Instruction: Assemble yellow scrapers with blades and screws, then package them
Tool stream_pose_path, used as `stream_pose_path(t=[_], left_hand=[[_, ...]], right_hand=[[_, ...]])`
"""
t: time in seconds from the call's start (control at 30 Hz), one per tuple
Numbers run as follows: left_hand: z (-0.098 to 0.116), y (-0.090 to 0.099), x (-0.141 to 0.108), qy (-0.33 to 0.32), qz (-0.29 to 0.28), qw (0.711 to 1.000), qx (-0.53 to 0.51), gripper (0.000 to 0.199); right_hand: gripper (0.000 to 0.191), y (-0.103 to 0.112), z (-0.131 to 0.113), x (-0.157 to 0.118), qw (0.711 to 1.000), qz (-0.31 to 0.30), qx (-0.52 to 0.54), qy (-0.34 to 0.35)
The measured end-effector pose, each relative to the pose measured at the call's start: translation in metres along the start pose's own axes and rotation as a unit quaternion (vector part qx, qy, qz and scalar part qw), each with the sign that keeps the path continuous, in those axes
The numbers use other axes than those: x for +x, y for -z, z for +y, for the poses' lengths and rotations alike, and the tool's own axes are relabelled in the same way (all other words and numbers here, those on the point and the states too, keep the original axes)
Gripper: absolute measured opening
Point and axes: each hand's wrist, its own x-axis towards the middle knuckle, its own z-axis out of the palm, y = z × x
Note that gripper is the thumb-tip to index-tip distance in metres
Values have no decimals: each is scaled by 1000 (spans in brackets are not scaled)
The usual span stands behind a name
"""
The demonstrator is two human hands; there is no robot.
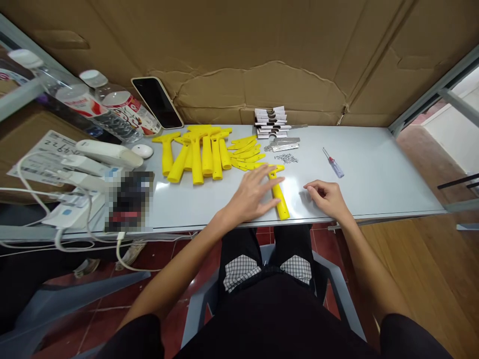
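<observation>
1. The left hand point(251, 195) is laid open over a single yellow plastic handle with a T-shaped head point(283, 208); its fingers and thumb are spread across the shaft, apparently so that the piece is steadied, though no firm grip is seen.
2. The right hand point(330, 199) is held just above the front edge, apart from the handle, with its fingers curled inward; whether something tiny is pinched there cannot be told.
3. The single handle is set on the pale grey tabletop point(389, 184) between the hands, its hollow end turned toward the person, probably for easy access to its head.
4. Beyond it, a loose heap of small silvery screws point(286, 158) is kept near, likely for quick picking.
5. Behind the screws, thin metal strips point(284, 146) and a stack of white-and-black pieces point(271, 124) are grouped.
6. To the left, flat yellow plastic pieces point(250, 154) are fanned beside a cluster of matching yellow handles point(197, 162), seemingly sorted by kind.
7. To the right, a clear-handled screwdriver point(334, 163) is laid apart, presumably for the right hand's convenience.
</observation>
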Motion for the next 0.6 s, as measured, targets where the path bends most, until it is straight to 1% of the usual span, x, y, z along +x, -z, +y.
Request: stream_pose_path(t=[0.07,0.13,0.2,0.27,0.3,0.37,0.43,0.47,0.5,0.53,0.6], left_hand=[[5,-6,2,-53,-64,996,-12,48],[10,-12,4,-78,-99,992,-22,42],[14,-17,5,-89,-112,989,-33,40],[15,-18,7,-100,-112,987,-48,38],[14,-16,9,-107,-103,987,-57,36],[8,-6,15,-117,-67,988,-76,34],[-3,11,26,-106,-5,991,-87,31],[-11,22,33,-85,29,992,-85,29],[-21,32,40,-53,62,994,-73,27],[-31,42,48,-18,89,994,-59,25],[-53,57,63,52,134,989,-31,24]], right_hand=[[30,0,0,0,1000,-1,2,-2],[30,0,0,-1,1000,0,6,-2],[29,-1,-1,-2,1000,-2,9,-4],[29,0,-2,-2,1000,-9,15,-11],[29,2,-3,-1,999,-16,23,-18],[31,8,-5,4,997,-47,47,-33],[33,19,-6,17,994,-85,57,-38],[33,24,-6,27,994,-92,43,-30],[32,29,-6,40,996,-85,17,-14],[31,33,-5,55,997,-70,-13,1],[30,37,-1,89,996,-66,-52,17]])
